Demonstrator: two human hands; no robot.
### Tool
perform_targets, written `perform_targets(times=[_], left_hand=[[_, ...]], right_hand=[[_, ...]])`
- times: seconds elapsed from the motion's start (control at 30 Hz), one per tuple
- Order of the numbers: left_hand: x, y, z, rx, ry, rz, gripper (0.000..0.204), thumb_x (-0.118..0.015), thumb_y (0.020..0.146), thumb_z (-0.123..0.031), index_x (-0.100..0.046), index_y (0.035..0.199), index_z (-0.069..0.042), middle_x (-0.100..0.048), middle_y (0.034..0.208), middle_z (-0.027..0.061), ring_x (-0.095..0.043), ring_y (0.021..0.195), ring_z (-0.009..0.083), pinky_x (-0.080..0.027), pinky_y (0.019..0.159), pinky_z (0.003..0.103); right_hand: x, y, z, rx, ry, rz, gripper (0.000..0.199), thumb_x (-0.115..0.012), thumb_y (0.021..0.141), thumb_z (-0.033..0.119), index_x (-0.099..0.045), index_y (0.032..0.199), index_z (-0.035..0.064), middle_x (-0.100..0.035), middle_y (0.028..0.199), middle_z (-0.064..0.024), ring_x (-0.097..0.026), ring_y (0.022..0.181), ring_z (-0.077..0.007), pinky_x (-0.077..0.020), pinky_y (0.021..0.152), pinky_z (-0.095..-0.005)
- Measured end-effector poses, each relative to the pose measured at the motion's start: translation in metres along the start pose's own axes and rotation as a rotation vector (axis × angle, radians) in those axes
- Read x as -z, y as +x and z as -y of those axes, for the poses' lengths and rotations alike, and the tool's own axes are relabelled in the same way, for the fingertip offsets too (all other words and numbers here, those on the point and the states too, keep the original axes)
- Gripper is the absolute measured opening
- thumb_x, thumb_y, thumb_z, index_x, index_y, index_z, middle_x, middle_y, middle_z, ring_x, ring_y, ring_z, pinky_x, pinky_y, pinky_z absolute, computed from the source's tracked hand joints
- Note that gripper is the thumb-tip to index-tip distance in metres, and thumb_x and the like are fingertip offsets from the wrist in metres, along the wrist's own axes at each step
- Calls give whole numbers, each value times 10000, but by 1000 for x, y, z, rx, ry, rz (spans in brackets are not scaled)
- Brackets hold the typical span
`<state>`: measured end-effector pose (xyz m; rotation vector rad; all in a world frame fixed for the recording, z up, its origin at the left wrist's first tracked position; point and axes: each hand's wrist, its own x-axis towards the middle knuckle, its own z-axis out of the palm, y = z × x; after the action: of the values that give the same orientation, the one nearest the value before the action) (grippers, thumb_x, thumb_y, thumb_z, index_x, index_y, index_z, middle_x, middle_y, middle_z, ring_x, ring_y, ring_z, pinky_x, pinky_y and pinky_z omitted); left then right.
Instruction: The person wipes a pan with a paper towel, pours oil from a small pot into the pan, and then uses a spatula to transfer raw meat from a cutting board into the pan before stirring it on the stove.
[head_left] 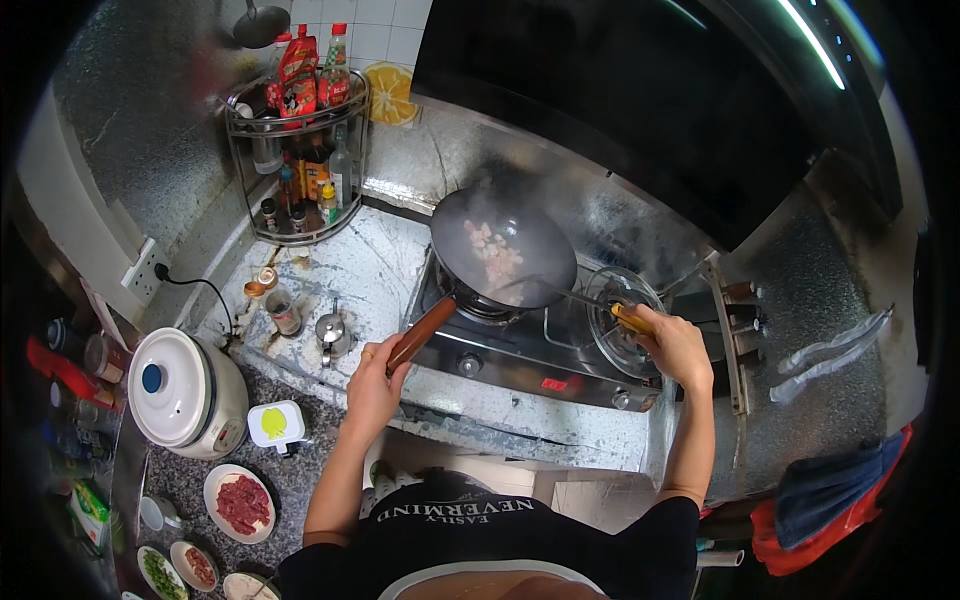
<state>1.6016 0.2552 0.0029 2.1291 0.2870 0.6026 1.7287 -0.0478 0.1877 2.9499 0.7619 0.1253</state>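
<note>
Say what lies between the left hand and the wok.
A brown wooden handle spans that stretch, from the left hand to the wok, in the head view.

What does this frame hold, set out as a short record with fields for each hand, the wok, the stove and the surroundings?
Left hand: fingers of the left hand closed around the brown wok handle
Right hand: the right hand grips a yellow-handled cooking tool, its far end in the wok
Wok contents: pale pieces of food, under light haze
Stove: wok on the stove; glass lid to its right
Person's left: white cooker, red meat on a plate
Back left: metal rack holding bottles
</note>
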Motion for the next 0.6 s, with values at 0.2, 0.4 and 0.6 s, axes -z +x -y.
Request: perform_targets(times=[0.2,0.4,0.6], left_hand=[[-4,3,-3,-15,-42,7,329,-568,766,-100,-483,1084,-104,-502,892,104,-550,746,277,-440,645,340],[-1,5,0,20,-47,-2,314,-565,753,-57,-486,1058,-49,-504,874,145,-516,789,314,-418,678,338],[-2,4,1,22,-29,-11,315,-563,754,-57,-485,1059,-50,-504,891,146,-517,795,316,-419,683,342]], right_hand=[[-58,54,4,37,-21,-77,231,-501,768,129,-432,984,173,-583,774,-120,-569,732,-322,-432,560,-433],[-106,80,2,5,12,-144,223,-495,772,132,-435,983,174,-582,754,-120,-574,685,-338,-441,547,-429],[-14,18,3,66,-173,-56,215,-501,752,108,-478,951,188,-577,730,-100,-585,653,-285,-439,514,-386]])
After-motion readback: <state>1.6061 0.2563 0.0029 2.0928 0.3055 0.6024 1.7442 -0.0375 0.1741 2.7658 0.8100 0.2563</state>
